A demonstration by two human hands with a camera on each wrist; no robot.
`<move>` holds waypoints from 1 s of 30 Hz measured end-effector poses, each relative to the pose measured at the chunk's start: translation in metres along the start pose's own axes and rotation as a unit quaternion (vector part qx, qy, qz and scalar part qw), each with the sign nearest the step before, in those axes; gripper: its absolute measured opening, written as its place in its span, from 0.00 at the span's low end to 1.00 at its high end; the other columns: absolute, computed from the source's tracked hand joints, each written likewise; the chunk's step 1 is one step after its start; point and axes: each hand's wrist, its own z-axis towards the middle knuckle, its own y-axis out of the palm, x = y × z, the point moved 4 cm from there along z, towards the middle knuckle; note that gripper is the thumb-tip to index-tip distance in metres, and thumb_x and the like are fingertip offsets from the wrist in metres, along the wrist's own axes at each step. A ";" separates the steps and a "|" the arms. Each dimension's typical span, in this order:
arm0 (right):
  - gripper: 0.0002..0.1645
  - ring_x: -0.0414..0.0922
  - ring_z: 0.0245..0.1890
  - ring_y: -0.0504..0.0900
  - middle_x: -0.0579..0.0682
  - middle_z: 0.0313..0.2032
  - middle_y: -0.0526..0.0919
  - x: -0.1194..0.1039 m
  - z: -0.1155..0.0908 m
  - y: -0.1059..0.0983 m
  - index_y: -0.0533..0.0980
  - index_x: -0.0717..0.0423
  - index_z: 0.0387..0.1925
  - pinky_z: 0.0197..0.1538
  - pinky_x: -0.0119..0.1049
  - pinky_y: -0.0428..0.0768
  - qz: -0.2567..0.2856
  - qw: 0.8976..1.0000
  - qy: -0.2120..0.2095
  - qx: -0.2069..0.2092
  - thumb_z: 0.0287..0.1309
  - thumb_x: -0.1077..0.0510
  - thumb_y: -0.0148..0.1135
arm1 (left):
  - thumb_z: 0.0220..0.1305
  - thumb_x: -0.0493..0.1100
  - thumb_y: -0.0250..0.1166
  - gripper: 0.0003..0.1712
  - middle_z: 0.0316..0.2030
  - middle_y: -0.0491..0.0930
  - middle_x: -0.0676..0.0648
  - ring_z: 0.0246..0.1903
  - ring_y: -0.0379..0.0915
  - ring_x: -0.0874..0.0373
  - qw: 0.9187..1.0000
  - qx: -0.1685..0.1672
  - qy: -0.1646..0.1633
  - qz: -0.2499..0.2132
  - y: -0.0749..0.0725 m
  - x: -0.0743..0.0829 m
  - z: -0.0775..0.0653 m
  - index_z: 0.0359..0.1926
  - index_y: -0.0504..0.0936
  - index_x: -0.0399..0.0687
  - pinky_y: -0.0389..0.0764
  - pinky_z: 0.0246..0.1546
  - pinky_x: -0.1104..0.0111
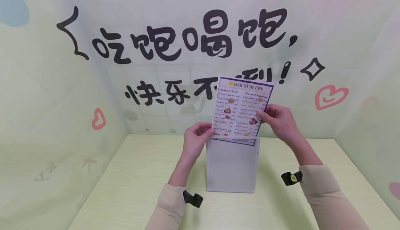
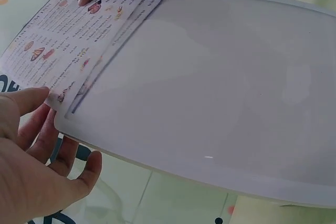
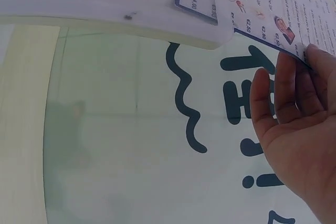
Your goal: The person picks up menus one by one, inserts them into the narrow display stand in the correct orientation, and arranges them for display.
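A printed menu sheet (image 1: pixel 239 106) headed "DIM SUM INN" stands tilted, its lower edge inside the top of a white upright display holder (image 1: pixel 232 167). My right hand (image 1: pixel 280 121) pinches the sheet's right edge between thumb and fingers. At the lower left edge, my left hand (image 1: pixel 196 138) pinches the sheet near the holder's top corner. The left wrist view shows the sheet's bottom strip (image 2: pixel 118 51) behind the holder's clear front. In the right wrist view, the fingers (image 3: pixel 286 85) lie behind the sheet and the thumb is on its front.
The holder stands on a pale wooden table (image 1: pixel 140 174). Behind it hangs a light backdrop (image 1: pixel 156 0) with large black Chinese characters and pink hearts, folding round both sides. Black wrist cameras (image 1: pixel 193 199) sit on both forearms over beige sleeves.
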 end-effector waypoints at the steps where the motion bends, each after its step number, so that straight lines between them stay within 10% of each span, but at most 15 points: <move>1: 0.19 0.40 0.37 0.86 0.58 0.42 0.88 0.000 0.000 0.000 0.81 0.71 0.50 0.46 0.29 0.83 -0.004 1.000 0.000 -0.004 0.73 0.55 0.62 | 0.63 0.36 0.73 0.13 0.41 0.88 0.43 0.41 0.83 0.53 1.000 0.000 0.001 -0.004 0.000 0.001 0.000 0.48 0.87 0.37 0.84 0.43 0.67; 30: 0.14 0.49 0.40 0.86 0.58 0.41 0.88 0.004 -0.005 0.008 0.82 0.69 0.49 0.56 0.47 0.77 -0.055 0.996 0.007 -0.068 0.72 0.60 0.62 | 0.66 0.36 0.69 0.10 0.39 0.85 0.43 0.37 0.78 0.55 1.000 0.023 0.016 -0.010 0.007 0.016 -0.002 0.46 0.85 0.35 0.82 0.39 0.70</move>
